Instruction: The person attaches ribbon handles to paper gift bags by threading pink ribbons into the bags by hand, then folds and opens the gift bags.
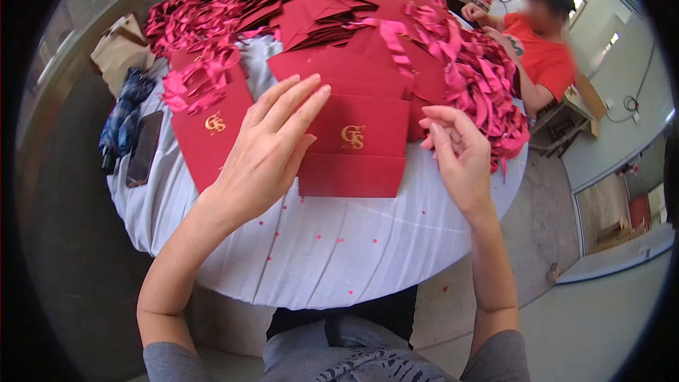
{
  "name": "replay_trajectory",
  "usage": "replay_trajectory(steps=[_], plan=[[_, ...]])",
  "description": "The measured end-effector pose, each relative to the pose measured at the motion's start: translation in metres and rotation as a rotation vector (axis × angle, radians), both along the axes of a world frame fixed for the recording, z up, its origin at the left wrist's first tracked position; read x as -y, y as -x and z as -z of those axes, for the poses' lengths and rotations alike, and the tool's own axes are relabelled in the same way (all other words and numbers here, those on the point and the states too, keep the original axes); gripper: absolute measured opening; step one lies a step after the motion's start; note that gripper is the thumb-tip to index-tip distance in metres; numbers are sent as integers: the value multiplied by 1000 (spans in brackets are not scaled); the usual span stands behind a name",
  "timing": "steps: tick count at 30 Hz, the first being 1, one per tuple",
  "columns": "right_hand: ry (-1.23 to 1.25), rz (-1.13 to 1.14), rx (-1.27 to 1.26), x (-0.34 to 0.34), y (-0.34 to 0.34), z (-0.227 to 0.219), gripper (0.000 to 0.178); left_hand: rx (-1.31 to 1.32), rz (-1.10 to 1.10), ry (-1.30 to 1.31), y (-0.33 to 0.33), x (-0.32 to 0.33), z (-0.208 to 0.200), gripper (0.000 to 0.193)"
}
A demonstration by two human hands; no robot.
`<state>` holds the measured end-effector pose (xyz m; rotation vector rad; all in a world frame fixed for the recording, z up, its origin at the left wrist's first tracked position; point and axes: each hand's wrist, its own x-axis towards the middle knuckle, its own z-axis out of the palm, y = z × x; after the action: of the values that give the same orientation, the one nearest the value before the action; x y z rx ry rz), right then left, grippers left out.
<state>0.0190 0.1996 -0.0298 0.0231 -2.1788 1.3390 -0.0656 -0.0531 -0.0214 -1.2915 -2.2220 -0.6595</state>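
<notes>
- Left hand (272, 148): open, fingers extended and together, palm down, resting flat on the left part of a dark red rectangular paper envelope with a gold emblem (361, 143). It grips nothing.
- Right hand (456, 152): raised just right of that envelope, fingers curled loosely inward with the tips drawn together; whether anything is pinched between them cannot be told.
- The envelope lies at the near middle of the round tabletop covered in white cloth (332, 247), its flap edge toward the near side.
- A second dark red envelope with a gold emblem (209, 134) lies just left of the left hand, tilted.
- Piles of pink ribbon strips (481, 92) lie to the right and far left; more red envelopes (332, 7) are stacked at the far side.
- A dark phone (143, 148) and a blue plaid cloth (124, 110) lie at the left edge.
- A person in an orange shirt (544, 56) sits far right.
</notes>
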Motion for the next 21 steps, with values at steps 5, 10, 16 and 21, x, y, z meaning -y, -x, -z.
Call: replay_trajectory(steps=[5, 10, 16, 21], plan=[[-6, 66, -55, -30, -28, 22, 17, -24, -30, 71, 9, -30, 5, 51], [-16, 173, -81, -61, -40, 37, 17, 85, -44, -52, -4, -32, 5, 35], [-334, 307, -93, -72, -47, 33, 18, -58, -119, -77, -37, -29, -13, 34], [-493, 531, -164, -71, -29, 23, 12, -56, -69, 8, -55, -21, -30, 31]])
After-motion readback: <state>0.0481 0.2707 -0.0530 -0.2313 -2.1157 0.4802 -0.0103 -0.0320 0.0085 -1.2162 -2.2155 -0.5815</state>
